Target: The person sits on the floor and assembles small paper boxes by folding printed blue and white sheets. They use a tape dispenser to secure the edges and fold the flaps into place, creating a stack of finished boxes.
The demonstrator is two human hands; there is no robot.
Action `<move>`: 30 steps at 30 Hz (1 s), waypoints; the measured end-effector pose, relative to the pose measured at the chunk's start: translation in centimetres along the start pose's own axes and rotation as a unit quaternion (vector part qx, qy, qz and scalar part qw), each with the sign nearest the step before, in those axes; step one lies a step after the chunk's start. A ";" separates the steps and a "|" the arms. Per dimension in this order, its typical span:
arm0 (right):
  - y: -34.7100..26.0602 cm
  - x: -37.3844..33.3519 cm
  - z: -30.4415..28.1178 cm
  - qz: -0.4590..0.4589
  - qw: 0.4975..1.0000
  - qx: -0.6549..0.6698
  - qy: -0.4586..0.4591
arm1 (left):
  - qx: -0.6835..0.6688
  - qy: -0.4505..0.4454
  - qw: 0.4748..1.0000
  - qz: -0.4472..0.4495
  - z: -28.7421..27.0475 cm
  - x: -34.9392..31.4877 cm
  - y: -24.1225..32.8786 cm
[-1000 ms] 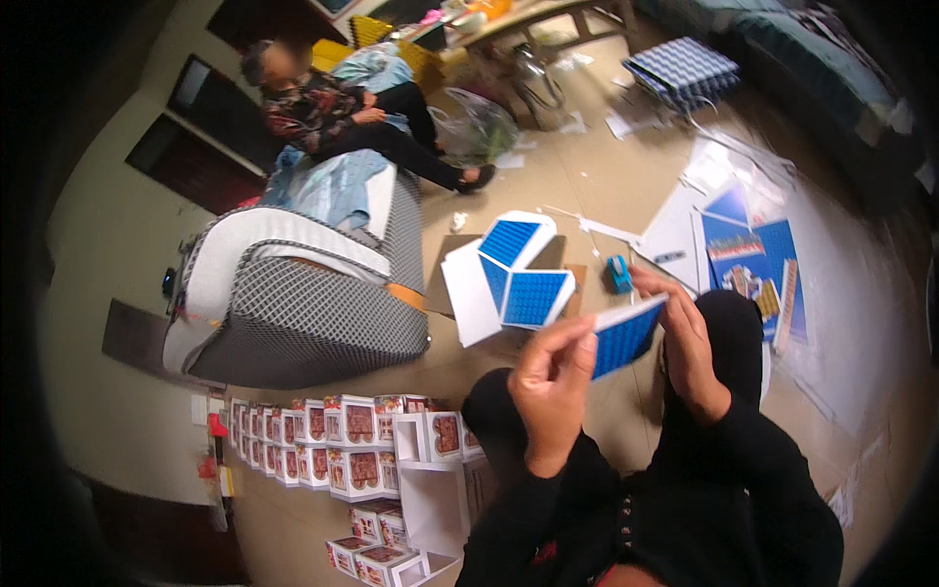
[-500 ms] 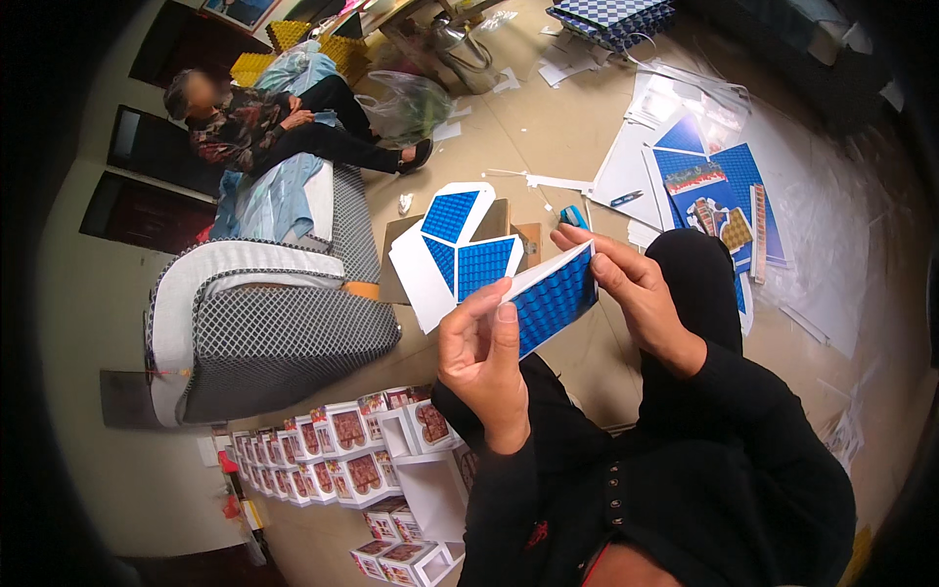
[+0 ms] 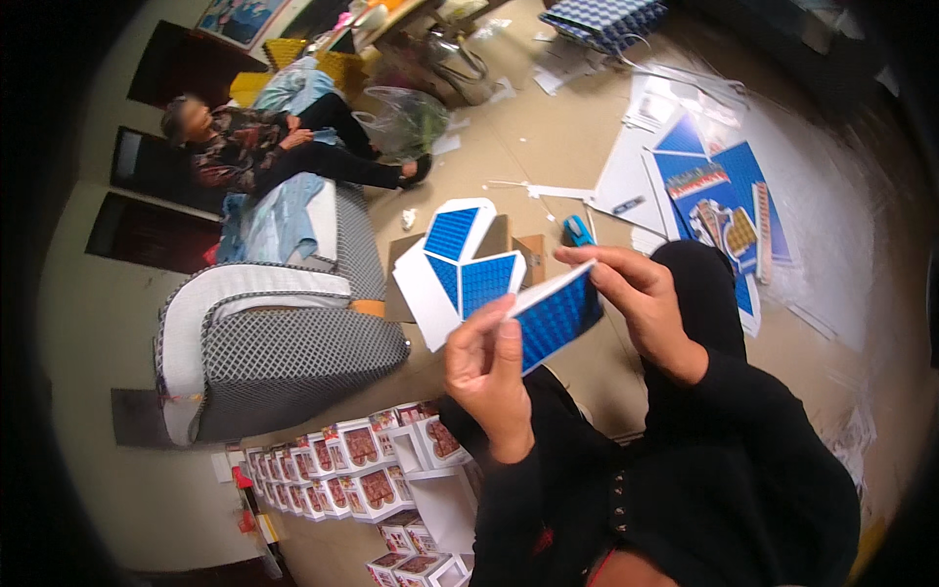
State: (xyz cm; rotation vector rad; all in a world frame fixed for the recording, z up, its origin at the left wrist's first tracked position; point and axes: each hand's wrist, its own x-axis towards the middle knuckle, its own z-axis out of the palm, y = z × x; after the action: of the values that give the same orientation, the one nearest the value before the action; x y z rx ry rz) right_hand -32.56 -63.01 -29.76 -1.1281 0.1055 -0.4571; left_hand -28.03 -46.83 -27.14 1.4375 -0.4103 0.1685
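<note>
Between my two hands is a folded card piece (image 3: pixel 559 318) with a blue tile-pattern face and a white edge. My left hand (image 3: pixel 489 377) pinches its left end, thumb on the blue face and fingers behind. At the other end my right hand (image 3: pixel 641 303) grips the upper right corner between thumb and fingers. Just beyond my left hand lies a flat white card cut-out (image 3: pixel 487 282) with blue tile-pattern panels, resting on a brown cardboard box (image 3: pixel 501 238). A small teal tool (image 3: pixel 577 231) lies on the floor past my right hand; its exact kind is unclear.
Rows of small white printed boxes (image 3: pixel 362 489) stand on the floor at lower left. A grey patterned sofa (image 3: pixel 293 338) is at left, where another person (image 3: pixel 254 147) sits. Printed card sheets (image 3: pixel 719 196) and clear plastic (image 3: pixel 831 254) spread at right. A checked bag (image 3: pixel 606 22) stands far back.
The view has shifted slightly, so the room sits a little lower in the picture. Both hands keep hold of the card piece, which is tilted a little differently.
</note>
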 end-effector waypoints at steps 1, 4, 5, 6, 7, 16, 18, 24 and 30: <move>-0.2 0.1 0.1 0.001 1.000 -0.016 0.002 | 0.003 0.002 1.000 0.000 -0.1 0.0 0.1; 0.2 0.0 0.2 -0.018 1.000 -0.003 0.000 | 0.005 0.000 1.000 -0.005 -0.2 -0.2 0.3; 0.2 0.1 0.3 -0.024 1.000 0.010 -0.003 | 0.006 -0.004 1.000 -0.004 -0.2 -0.1 0.3; 0.0 0.0 0.3 -0.030 1.000 0.002 0.004 | -0.001 -0.011 1.000 -0.013 -0.1 -0.2 0.5; 0.1 0.1 0.3 -0.038 0.999 0.005 0.000 | -0.005 -0.025 1.000 0.002 -0.2 -0.1 0.4; 0.4 0.4 -0.7 -0.053 0.998 -0.022 -0.006 | 0.009 -0.031 0.999 0.002 0.2 0.2 0.2; -0.1 0.4 -0.4 -0.059 0.998 0.017 -0.020 | -0.004 -0.048 0.999 0.003 0.1 0.3 0.1; 0.5 0.7 -0.6 -0.062 0.996 -0.002 -0.068 | -0.004 -0.066 0.998 -0.024 0.5 0.0 0.5; 0.6 0.8 -0.5 -0.038 0.998 -0.010 -0.056 | 0.004 -0.079 0.996 -0.031 0.4 0.4 0.4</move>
State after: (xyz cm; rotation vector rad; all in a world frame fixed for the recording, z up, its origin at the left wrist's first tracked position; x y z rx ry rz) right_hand -31.83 -63.58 -30.35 -1.1774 -0.0319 -0.4606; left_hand -27.86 -47.19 -26.65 1.4749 -0.4939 0.0076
